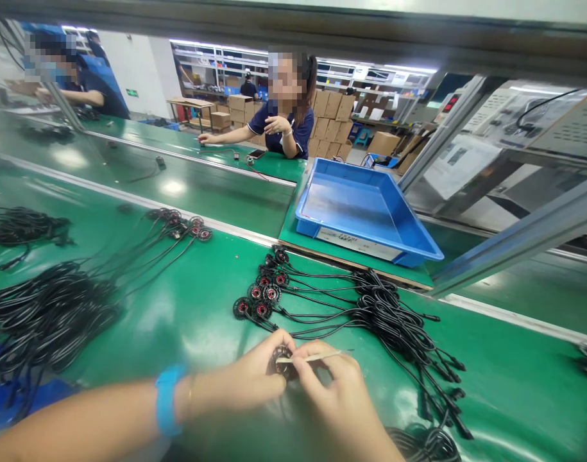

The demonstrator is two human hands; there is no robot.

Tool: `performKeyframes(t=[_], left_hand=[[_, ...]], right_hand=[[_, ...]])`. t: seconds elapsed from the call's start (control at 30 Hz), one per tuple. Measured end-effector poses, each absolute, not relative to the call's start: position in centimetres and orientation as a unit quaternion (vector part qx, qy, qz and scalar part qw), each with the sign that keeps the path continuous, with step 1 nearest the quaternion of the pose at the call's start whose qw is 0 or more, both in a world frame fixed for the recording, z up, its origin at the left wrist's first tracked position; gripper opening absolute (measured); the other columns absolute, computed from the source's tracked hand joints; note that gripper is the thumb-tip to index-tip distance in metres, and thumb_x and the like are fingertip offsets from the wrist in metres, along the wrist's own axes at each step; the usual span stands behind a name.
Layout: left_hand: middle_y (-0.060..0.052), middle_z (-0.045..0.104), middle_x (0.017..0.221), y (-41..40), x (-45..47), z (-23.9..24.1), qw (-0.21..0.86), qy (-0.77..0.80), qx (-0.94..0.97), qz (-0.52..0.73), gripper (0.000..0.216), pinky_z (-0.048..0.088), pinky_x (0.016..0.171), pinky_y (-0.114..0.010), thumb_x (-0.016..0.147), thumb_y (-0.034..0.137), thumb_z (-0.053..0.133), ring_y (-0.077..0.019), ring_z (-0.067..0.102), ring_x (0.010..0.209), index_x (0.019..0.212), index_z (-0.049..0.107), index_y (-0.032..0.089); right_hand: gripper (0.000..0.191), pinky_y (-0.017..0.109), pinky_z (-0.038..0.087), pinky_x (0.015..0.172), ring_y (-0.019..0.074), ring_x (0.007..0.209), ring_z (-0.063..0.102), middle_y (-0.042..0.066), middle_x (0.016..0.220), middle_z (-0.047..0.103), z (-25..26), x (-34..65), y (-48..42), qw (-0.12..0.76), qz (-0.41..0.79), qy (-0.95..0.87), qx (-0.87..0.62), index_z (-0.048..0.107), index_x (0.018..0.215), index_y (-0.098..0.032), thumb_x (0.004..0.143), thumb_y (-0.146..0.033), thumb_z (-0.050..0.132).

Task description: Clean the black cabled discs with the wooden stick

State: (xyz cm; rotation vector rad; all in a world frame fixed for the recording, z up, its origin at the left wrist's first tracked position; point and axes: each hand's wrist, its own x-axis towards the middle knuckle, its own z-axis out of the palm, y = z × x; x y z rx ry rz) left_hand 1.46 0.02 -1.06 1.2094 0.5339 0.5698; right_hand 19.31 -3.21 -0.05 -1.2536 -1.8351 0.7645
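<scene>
- Pinching a round, black, wheel-like part in the head view, the left hand is clamped on its edge between thumb and fingers, apparently to steady it with its face exposed.
- Closed on a thin, pale, flat stick, the right hand grips near the tip lying across that face, probably for finer control.
- Both hands are over the glossy green tabletop; just beyond, black-and-red discs lie grouped left of their bundled black cables, likely to limit tangling.
</scene>
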Motion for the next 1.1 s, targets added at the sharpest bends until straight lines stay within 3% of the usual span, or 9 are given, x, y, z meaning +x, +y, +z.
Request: performKeyframes(t=[0.3, 0.6, 0.87, 1.1], left_hand=[[0.005, 0.037, 0.077, 0.4, 1.2, -0.9, 0.741, 0.256, 0.576, 0.232, 0.032, 0.026, 0.058, -0.022, 0.066, 0.008, 0.048, -0.0104, 0.032, 0.067, 0.094, 0.042, 0.021], [0.004, 0.04, 0.081, 0.5, 1.2, -0.8, 0.761, 0.224, 0.571, 0.21, 0.028, 0.028, 0.06, -0.021, 0.071, 0.009, 0.054, -0.0106, 0.035, 0.072, 0.094, 0.041, 0.02], [0.005, 0.041, 0.08, -0.1, 1.5, -0.7, 0.745, 0.25, 0.564, 0.254, 0.027, 0.029, 0.06, -0.022, 0.075, 0.012, 0.053, -0.0102, 0.036, 0.069, 0.096, 0.038, 0.021], [0.003, 0.042, 0.083, -0.7, 1.8, -0.8, 0.71, 0.262, 0.59, 0.28, 0.028, 0.032, 0.064, -0.025, 0.076, 0.011, 0.053, -0.0126, 0.039, 0.073, 0.096, 0.037, 0.021]], right_hand=[[0.011, 0.024, 0.053, 0.071, 0.015, 0.079, 0.067, 0.001, 0.085, 0.07, 1.1, 21.0, -3.1, 0.445, 0.327, -0.674, -0.491, 0.067, 0.086, -0.022, 0.091, -0.028, 0.06], [0.013, 0.03, 0.05, 0.08, 0.016, 0.091, 0.061, 0.002, 0.095, 0.066, 0.5, 19.9, -3.6, 0.378, 0.289, -0.779, -0.408, 0.061, 0.1, -0.024, 0.092, -0.016, 0.053], [0.008, 0.026, 0.05, 0.077, 0.0132, 0.083, 0.062, 0.0, 0.087, 0.066, 0.3, 19.7, -3.8, 0.395, 0.256, -0.753, -0.459, 0.062, 0.094, -0.023, 0.094, -0.019, 0.054], [0.013, 0.023, 0.051, 0.066, 0.013, 0.073, 0.066, 0.001, 0.084, 0.069, -0.2, 19.4, -3.2, 0.385, 0.35, -0.675, -0.523, 0.066, 0.09, -0.021, 0.094, -0.028, 0.056]])
